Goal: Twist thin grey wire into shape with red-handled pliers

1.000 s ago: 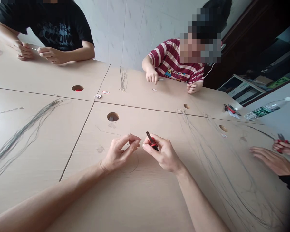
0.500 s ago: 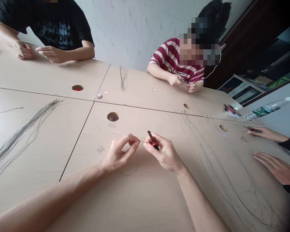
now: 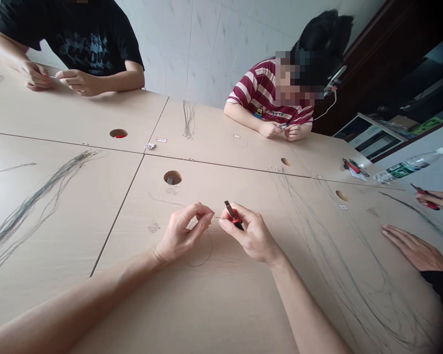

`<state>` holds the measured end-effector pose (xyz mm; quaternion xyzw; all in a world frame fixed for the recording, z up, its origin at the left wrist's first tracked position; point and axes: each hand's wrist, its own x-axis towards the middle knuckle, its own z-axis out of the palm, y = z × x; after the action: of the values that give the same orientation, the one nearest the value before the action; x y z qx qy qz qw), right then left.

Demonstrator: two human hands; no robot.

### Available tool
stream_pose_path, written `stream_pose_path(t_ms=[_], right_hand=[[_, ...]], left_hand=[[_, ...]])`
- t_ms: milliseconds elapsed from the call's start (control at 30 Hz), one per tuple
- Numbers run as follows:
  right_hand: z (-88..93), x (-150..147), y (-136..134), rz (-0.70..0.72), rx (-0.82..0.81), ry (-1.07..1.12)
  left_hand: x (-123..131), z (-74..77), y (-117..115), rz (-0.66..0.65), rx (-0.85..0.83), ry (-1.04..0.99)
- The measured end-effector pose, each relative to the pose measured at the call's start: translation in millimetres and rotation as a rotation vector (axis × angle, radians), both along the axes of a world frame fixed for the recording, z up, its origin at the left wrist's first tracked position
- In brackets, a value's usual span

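My left hand (image 3: 186, 231) pinches a thin wire (image 3: 211, 246), which loops down over the tabletop beneath it and trails off to the left. A short stretch of this wire spans the small gap to my right hand (image 3: 251, 233), where finger and thumb close on its end. That same hand also holds red-handled pliers (image 3: 234, 216), their metal jaws pointing up and away from me. Both hands sit close together just above the table (image 3: 192, 314). What lies inside each pinch is hidden by the fingers.
Bundled wires (image 3: 40, 196) lie at left, and loose strands (image 3: 328, 255) spread at right. A round cable hole (image 3: 173, 177) is ahead. Two people sit opposite; at right, another person's hand (image 3: 417, 248) lies near a bottle (image 3: 409, 167) and pliers (image 3: 428, 196).
My hands have hardly moved and keep their grips. At right, the co-worker's hand with pliers has drawn back to the right, and their other hand has shifted slightly left.
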<state>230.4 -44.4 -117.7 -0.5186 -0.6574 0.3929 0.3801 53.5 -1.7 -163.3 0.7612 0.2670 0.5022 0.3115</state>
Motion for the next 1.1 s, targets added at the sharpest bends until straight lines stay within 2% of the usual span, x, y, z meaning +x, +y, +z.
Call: stream_pose_path(t_ms=[900,1100], right_hand=[[1.2,-0.4,0.4,-0.034,0.006,-0.012],[1.7,-1.1,0.9,-0.003,0.012,-0.010]], left_hand=[[-0.4,4.3,-3.9,0.022,0.006,0.041],[-1.8,5.1,-3.9,0.028,-0.022,0.028]])
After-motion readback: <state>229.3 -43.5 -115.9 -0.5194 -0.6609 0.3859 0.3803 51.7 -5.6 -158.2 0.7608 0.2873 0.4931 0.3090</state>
